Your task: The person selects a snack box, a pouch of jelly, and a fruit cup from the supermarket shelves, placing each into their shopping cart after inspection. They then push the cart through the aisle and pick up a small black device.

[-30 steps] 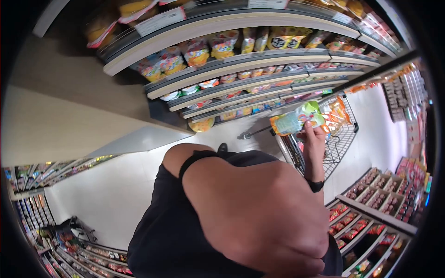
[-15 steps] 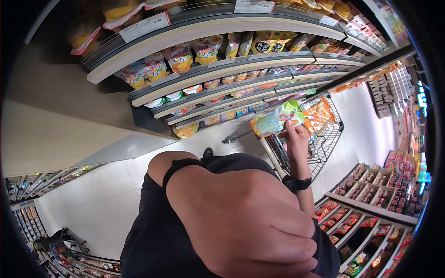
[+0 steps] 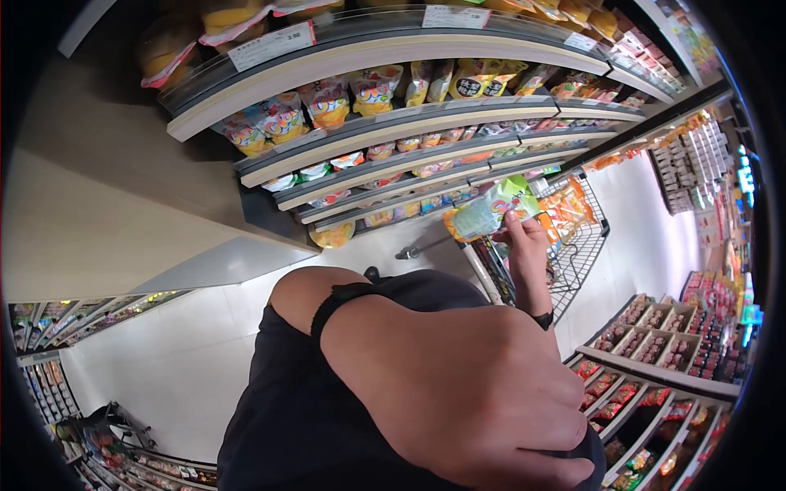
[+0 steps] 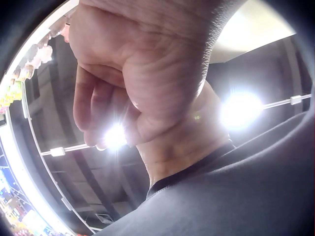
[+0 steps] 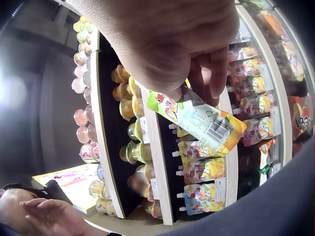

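My right hand (image 3: 528, 245) pinches a jelly drink pouch (image 3: 483, 213) near its green end, thumb on the printed face. In the right wrist view the pouch (image 5: 199, 120) shows a barcode and an orange far end, held in front of shelved pouches. My left hand (image 3: 483, 376) is raised close to the head camera and looks large in that view. Seen in the left wrist view, its fingers (image 4: 98, 105) hang loosely bent beside the neck, with nothing in them.
A wire shopping cart (image 3: 585, 270) with orange packets (image 3: 566, 211) in it stands beyond the right hand. Shelves of spouted pouches (image 3: 327, 100) curve across the front. Boxed goods (image 3: 655, 331) fill a display at right. A beige panel (image 3: 106, 221) stands at left.
The view has shifted slightly, so shelves and cart sit further left than a second ago. The raised left hand has moved a little, its fingers spreading slightly. The right hand keeps its pouch.
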Motion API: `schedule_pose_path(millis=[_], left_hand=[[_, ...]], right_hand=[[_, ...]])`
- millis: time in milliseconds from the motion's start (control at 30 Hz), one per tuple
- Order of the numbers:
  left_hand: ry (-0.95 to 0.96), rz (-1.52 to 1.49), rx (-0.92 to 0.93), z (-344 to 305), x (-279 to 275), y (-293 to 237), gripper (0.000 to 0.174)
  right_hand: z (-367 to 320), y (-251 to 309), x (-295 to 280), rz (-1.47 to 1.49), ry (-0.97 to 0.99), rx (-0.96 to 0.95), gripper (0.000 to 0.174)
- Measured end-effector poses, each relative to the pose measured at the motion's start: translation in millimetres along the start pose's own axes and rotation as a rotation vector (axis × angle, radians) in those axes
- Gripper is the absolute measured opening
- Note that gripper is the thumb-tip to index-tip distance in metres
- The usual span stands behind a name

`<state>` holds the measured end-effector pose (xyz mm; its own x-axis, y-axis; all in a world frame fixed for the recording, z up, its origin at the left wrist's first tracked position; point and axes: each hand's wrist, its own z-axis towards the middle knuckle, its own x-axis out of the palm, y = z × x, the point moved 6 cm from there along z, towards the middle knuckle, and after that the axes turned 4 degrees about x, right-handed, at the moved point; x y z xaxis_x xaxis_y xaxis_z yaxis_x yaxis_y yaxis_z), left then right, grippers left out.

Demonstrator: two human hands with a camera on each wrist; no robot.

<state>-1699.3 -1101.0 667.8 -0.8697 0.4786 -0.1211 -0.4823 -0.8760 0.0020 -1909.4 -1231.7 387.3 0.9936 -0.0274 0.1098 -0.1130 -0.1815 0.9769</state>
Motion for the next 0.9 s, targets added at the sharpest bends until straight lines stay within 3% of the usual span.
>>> schedule_pose_path(millis=[100,167,267,300,367,400,567,600,733,800,867,900], left_hand=[[-0.062,0.039,-0.110,0.5,-0.4,-5.2,0.012],[0.052,-0.071,-0.328,-0.2,-1.6,0.5,0.016],[0.027,-0.124,-0.428,-1.7,-1.4,-0.8,0.016],[0.026,-0.122,-0.429,-5.9,0.2,3.7,0.016],[0.118,0.083,-0.043,-11.5,6.1,-3.2,0.017],[0.118,0.085,-0.043,-11.7,4.7,-3.0,0.017],[0.317,-0.038,-0.418,-22.7,-2.2,7.2,0.017],[0.321,-0.038,-0.418,-27.9,-4.9,9.6,0.017],[0.110,0.349,-0.835,-81.4,-45.3,51.0,0.016],[-0.054,0.403,-1.112,-127.8,-63.4,67.3,0.018],[-0.249,0.341,-1.293,-183.2,-72.9,82.6,0.022],[-0.242,0.337,-1.296,-199.5,-71.5,87.7,0.022]], right_hand=[[0.6,-3.2,2.9,0.021,0.053,0.005,0.024],[0.8,-2.3,6.2,0.013,0.063,-0.003,0.023],[0.7,-4.7,8.8,0.036,0.095,0.004,0.024],[0.9,-6.3,10.8,0.054,0.126,0.006,0.025],[1.3,-9.1,11.4,0.036,0.134,0.016,0.025],[1.0,-10.2,11.5,0.018,0.138,0.025,0.025],[-1.1,-10.3,10.7,0.044,0.156,0.016,0.025],[-0.7,-10.2,11.0,0.053,0.168,0.015,0.025],[-3.1,-11.4,5.8,0.070,0.135,0.082,0.026],[-3.7,-11.0,4.1,0.034,0.150,0.025,0.028],[-5.1,-12.0,3.3,0.042,0.137,0.023,0.029],[-6.2,-13.6,2.7,0.038,0.135,0.036,0.029]])
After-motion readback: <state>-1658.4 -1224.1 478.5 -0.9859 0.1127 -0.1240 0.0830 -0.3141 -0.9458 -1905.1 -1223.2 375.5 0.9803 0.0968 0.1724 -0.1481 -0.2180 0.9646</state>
